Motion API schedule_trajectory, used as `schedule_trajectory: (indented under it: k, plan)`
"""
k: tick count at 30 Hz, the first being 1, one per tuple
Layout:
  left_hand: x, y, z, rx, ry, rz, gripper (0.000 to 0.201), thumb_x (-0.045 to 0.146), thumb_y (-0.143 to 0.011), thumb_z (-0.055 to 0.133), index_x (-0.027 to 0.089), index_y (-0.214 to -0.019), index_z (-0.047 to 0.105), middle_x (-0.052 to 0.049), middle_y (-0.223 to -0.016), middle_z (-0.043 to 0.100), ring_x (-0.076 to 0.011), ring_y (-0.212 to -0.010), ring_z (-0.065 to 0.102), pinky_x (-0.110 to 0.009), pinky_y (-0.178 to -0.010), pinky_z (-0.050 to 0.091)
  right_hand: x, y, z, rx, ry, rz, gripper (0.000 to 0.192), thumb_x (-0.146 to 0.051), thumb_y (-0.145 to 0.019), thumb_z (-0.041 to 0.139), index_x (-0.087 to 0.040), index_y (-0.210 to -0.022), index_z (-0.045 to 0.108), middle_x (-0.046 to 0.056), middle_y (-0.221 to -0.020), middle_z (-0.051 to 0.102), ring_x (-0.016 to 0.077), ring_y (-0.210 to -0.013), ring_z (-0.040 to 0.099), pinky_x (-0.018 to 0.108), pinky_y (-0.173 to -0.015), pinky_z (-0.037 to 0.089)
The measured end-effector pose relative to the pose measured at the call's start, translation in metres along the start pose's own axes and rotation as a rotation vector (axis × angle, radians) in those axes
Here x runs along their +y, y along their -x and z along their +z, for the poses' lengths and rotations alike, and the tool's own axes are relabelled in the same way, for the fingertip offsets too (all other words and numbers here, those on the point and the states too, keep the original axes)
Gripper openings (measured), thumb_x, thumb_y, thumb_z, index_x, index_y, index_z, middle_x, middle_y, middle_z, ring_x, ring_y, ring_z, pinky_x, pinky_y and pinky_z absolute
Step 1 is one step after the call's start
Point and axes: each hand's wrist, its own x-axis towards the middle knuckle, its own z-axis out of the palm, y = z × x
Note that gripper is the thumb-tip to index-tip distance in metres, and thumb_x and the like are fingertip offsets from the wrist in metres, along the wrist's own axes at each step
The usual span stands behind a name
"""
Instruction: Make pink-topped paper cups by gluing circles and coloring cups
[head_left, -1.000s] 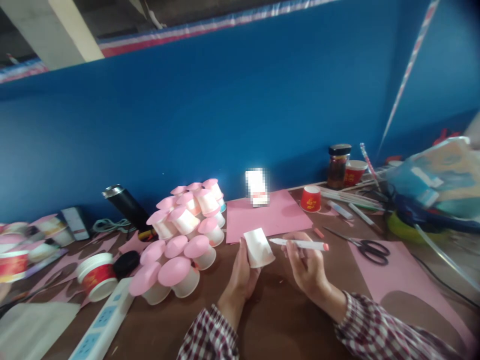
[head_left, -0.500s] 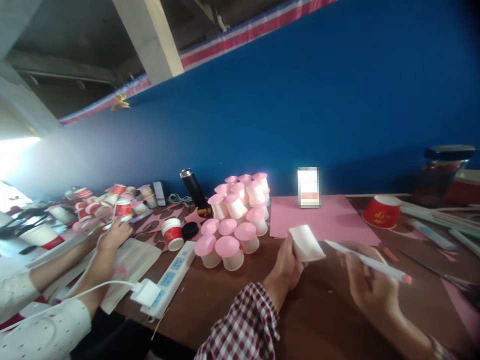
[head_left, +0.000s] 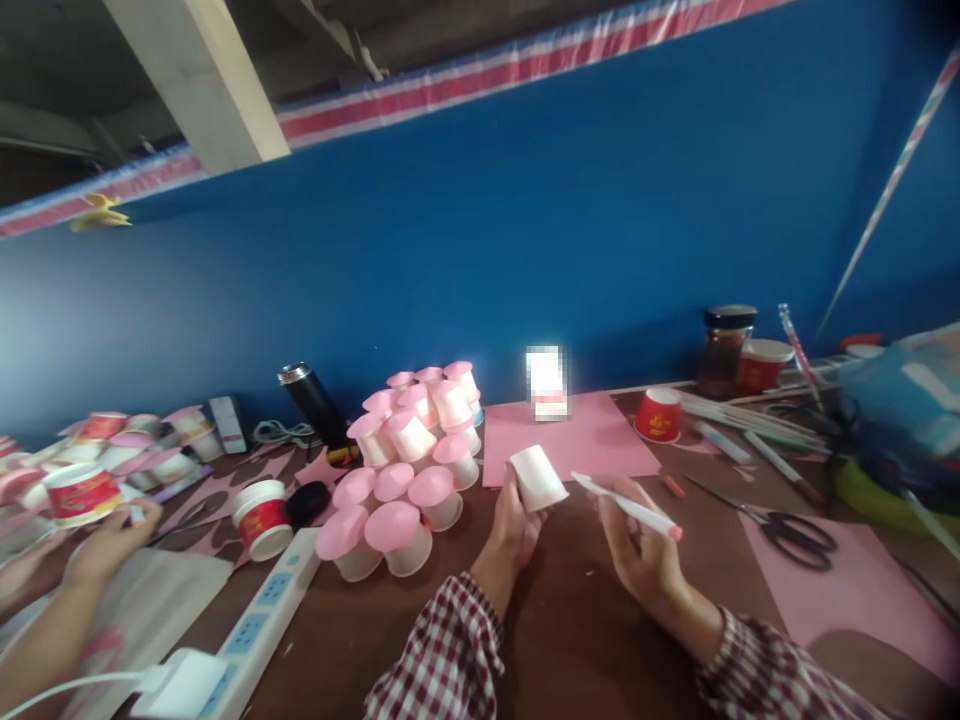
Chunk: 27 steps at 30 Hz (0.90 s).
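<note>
Landmark for us is the pink paper sheet (head_left: 574,440) lying on the brown table (head_left: 570,620). Far left of it, a co-worker's hand (head_left: 112,540) reaches near a red-and-white cup (head_left: 81,492). Closer in, a white power strip (head_left: 247,630), then a pile of pink-lidded cups (head_left: 409,450) just left of the sheet. At the sheet's near edge, our left hand (head_left: 514,525) wraps its fingers around a white paper cup (head_left: 537,478), held tilted above the table. Just right of that, our right hand (head_left: 641,550) pinches a white marker (head_left: 626,505), tip aimed toward the cup, not touching. Right of the sheet, black-handled scissors (head_left: 795,530) lie flat.
</note>
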Motion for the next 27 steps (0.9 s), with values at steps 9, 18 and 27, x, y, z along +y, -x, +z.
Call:
schedule_trajectory:
  k: [9, 18, 27]
  plan:
    - [0.000, -0.002, -0.004, -0.051, 0.018, -0.003, 0.048, 0.052, -0.080, 0.057, 0.013, -0.107, 0.059, -0.010, -0.099, 0.065, -0.0219, -0.091, 0.061, -0.033, -0.077, 0.051, 0.003, 0.001, 0.001, -0.014, -0.015, 0.027, 0.018, -0.022, -0.091, 0.048, -0.018, -0.106, 0.057, 0.010, -0.098, 0.062, 0.0203, -0.086, 0.062, 0.033, -0.074, 0.053]
    - [-0.001, -0.004, -0.004, -0.041, 0.038, 0.005, 0.042, 0.049, -0.083, 0.054, 0.013, -0.104, 0.061, -0.011, -0.100, 0.066, -0.0227, -0.092, 0.063, -0.038, -0.084, 0.053, 0.004, 0.001, 0.002, -0.013, 0.008, 0.015, 0.018, -0.022, -0.091, 0.047, -0.019, -0.105, 0.057, 0.010, -0.095, 0.063, 0.0205, -0.084, 0.062, 0.034, -0.075, 0.053]
    - [-0.001, -0.010, -0.013, -0.010, 0.040, 0.017, 0.041, 0.047, -0.081, 0.059, 0.017, -0.109, 0.058, -0.012, -0.116, 0.060, -0.0260, -0.106, 0.058, -0.047, -0.090, 0.050, -0.001, -0.002, 0.001, 0.009, 0.052, -0.015, 0.014, -0.023, -0.091, 0.047, -0.020, -0.100, 0.058, 0.007, -0.090, 0.063, 0.0197, -0.080, 0.062, 0.031, -0.072, 0.052]
